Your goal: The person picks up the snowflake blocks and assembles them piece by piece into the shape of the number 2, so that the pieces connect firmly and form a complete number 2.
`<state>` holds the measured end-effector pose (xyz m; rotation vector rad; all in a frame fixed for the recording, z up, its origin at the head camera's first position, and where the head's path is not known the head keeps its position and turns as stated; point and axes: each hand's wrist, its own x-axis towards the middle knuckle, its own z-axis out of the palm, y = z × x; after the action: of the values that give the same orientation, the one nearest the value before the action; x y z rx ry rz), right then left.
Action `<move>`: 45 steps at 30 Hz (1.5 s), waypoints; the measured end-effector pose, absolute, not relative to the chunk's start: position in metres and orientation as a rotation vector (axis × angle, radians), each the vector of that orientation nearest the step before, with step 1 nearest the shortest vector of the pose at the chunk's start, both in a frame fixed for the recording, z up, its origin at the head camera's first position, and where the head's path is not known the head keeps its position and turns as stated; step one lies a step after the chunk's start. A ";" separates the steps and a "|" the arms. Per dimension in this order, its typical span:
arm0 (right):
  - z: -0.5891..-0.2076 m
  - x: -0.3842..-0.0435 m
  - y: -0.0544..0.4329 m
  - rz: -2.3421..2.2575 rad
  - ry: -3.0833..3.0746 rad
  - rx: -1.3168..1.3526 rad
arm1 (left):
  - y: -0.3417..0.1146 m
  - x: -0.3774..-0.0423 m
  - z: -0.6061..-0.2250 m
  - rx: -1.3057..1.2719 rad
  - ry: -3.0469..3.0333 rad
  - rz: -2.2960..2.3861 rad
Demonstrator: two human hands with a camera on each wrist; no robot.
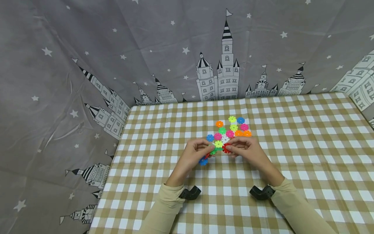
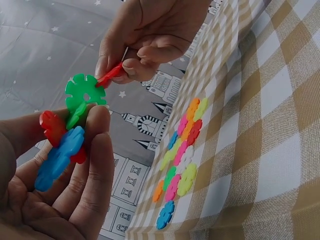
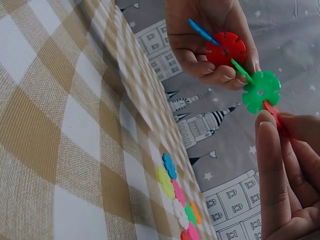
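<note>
A small cluster of joined snowflake discs (image 2: 67,130), green, red and blue, sits above the middle of the checked table (image 1: 306,156), gripped by the curled fingers of the left hand (image 1: 194,156). The right hand (image 1: 246,150) pinches a single red disc (image 2: 111,75) between thumb and fingertips, its edge touching the rim of the cluster's green disc (image 3: 260,91). Just beyond the hands, toward the far edge, loose discs (image 1: 230,130) in many colours lie flat in a tight group.
</note>
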<state>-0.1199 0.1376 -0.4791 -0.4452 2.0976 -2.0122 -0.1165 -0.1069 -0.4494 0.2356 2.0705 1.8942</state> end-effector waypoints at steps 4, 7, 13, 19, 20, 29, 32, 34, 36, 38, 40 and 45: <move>-0.478 -0.118 0.134 -2.040 2.110 -0.442 | -0.106 -0.116 -0.450 0.208 2.075 1.911; -0.479 -0.117 0.132 -2.077 2.094 -0.428 | -0.105 -0.116 -0.451 0.171 2.090 1.919; -0.479 -0.115 0.128 -2.131 2.053 -0.403 | -0.103 -0.117 -0.454 0.152 2.073 1.949; -0.477 -0.116 0.128 -2.112 2.058 -0.394 | -0.102 -0.117 -0.453 0.155 2.069 1.946; -0.477 -0.116 0.128 -2.106 2.059 -0.386 | -0.102 -0.117 -0.453 0.155 2.069 1.944; -0.479 -0.119 0.133 -2.098 2.002 -0.280 | -0.103 -0.117 -0.455 0.159 2.056 1.912; -0.480 -0.120 0.134 -2.095 1.980 -0.282 | -0.106 -0.118 -0.456 0.177 2.079 1.873; -0.480 -0.121 0.135 -2.086 1.964 -0.301 | -0.108 -0.119 -0.455 0.197 2.108 1.844; -0.481 -0.121 0.135 -2.060 1.947 -0.328 | -0.109 -0.120 -0.456 0.234 2.138 1.808; -0.482 -0.120 0.134 -2.026 1.931 -0.339 | -0.108 -0.119 -0.457 0.250 2.148 1.775; -0.484 -0.120 0.132 -1.985 1.926 -0.353 | -0.107 -0.119 -0.458 0.289 2.155 1.732; -0.484 -0.117 0.126 -1.920 1.951 -0.338 | -0.103 -0.118 -0.461 0.332 2.154 1.670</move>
<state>-0.1171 0.1258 -0.4836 -0.3380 1.9514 -1.9203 -0.1176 -0.1035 -0.4608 0.3318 2.1545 1.6704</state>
